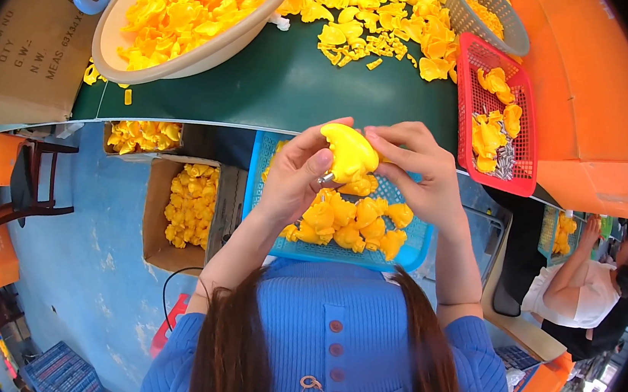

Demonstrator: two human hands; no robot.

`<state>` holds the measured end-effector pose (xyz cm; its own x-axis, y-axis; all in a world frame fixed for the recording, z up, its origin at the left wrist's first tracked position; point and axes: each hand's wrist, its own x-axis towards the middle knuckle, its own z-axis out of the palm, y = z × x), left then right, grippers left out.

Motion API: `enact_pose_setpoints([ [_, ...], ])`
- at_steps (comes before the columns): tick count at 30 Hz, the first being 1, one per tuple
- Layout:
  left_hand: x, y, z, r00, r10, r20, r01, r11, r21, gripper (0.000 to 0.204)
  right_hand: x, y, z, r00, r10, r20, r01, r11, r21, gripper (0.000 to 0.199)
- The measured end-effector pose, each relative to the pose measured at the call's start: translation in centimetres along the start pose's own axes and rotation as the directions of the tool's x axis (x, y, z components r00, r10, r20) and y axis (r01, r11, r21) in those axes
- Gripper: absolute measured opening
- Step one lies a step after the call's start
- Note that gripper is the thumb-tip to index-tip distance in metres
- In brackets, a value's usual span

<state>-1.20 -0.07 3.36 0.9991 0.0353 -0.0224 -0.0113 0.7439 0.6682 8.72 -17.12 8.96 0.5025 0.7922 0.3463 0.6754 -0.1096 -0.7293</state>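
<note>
My left hand [298,167] grips a glossy yellow moulded plastic piece [350,154], rounded and curving to a point at its upper left. A small metal pin [327,177] sticks out near my left thumb. The fingers of my right hand [420,169] pinch the same piece at its right side; their tips partly hide what they touch there. Just below both hands sits a blue plastic basket [308,253], holding several similar yellow pieces [357,222].
On the green table [279,89] stand a beige basin [190,68] of yellow parts, loose yellow parts [363,21], a grey basket [512,25] and a red basket [531,131] with metal pins. Cardboard box [159,214] at left; another person [572,292] at right.
</note>
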Motion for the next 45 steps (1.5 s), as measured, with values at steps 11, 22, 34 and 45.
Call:
enact_pose_setpoints([
  [11,1.1,-1.9,0.9,0.896,0.441,0.059,-0.421,0.798,0.43,0.04,1.7,-1.8,1.7,0.974,0.213,-0.072,-0.212,0.977,0.023,0.039],
  [22,1.6,-2.2,-0.3,0.816,0.56,0.141,-0.556,0.695,0.456,0.031,1.9,-1.1,2.0,0.911,0.411,0.028,-0.383,0.819,0.428,0.042],
  [34,1.9,-1.9,-0.7,0.754,0.614,0.233,-0.626,0.565,0.537,0.022,2.1,-1.9,1.4,0.887,0.458,0.057,-0.443,0.81,0.384,0.042],
  [45,2.6,-1.5,-1.2,0.735,0.591,0.331,-0.673,0.577,0.464,0.022,1.8,-2.0,1.2,0.912,0.407,0.055,-0.396,0.836,0.381,0.043],
])
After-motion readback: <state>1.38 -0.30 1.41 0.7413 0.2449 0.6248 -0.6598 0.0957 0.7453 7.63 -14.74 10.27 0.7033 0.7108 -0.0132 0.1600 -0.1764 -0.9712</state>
